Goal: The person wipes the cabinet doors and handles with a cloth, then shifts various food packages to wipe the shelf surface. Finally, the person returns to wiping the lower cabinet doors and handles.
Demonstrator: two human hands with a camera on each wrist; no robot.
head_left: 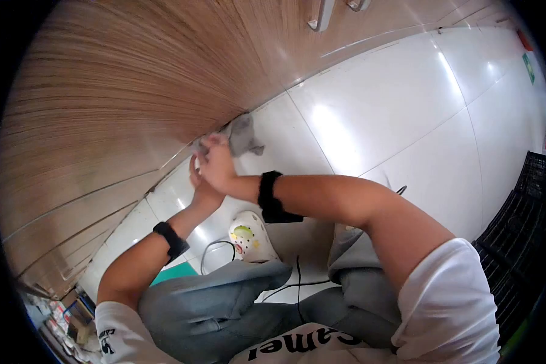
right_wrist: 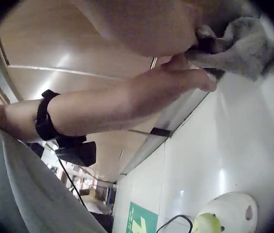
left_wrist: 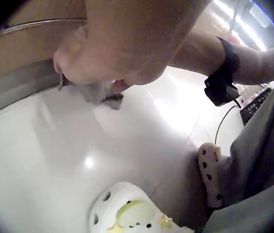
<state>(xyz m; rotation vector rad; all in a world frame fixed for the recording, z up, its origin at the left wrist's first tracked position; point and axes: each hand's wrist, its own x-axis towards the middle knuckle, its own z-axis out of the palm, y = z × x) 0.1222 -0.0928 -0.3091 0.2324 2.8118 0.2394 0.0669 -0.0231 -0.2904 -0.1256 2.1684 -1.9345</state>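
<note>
"What did you count, left to right?"

"One cabinet [head_left: 121,91], one left hand [head_left: 204,196], one right hand [head_left: 219,168] overlapping it, one rag [head_left: 244,134], two shoes [head_left: 252,235]."

"How were they gripping?"

"I couldn't tell for either; the fingers overlapped and blurred. The rag was right at them, low by the cabinet's foot, over a gleaming white tiled floor [head_left: 382,97]."

"And the textures?"

"The cabinet was streaky wood grain, the rag fuzzy, grey and crumpled, the shoes rounded and holed."

Floor [head_left: 400,103] free right of cloth [head_left: 242,134]; cabinet [head_left: 133,79] blocks left, shoe [head_left: 256,247] stands nearer.
</note>
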